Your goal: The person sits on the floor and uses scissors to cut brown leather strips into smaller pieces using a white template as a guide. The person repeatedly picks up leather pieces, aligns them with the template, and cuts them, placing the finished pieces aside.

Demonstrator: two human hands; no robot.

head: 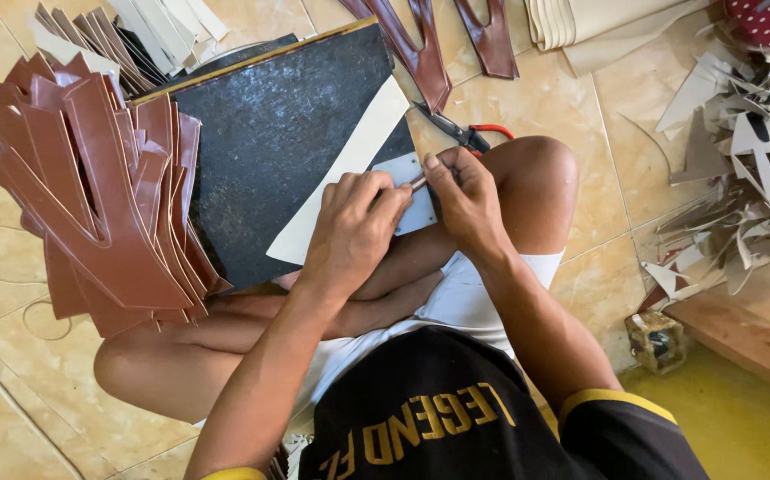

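A dark cutting board [274,142] rests on my crossed legs. A cream strip of material [349,164] lies slanted across it, with a pale grey template [407,169] on its near end. My left hand [354,222] presses down on the template and strip. My right hand [465,196] pinches a thin pen-like tool [418,182] whose tip sits at the template's edge, right beside the left fingers.
A stack of brown leather cut pieces [91,196] is piled to my left. Red-handled scissors [465,135] lie past my right knee. Cream offcuts [740,178] heap at the right by a wooden step [749,324]. More brown pieces [420,44] and cream sheets [580,22] lie ahead.
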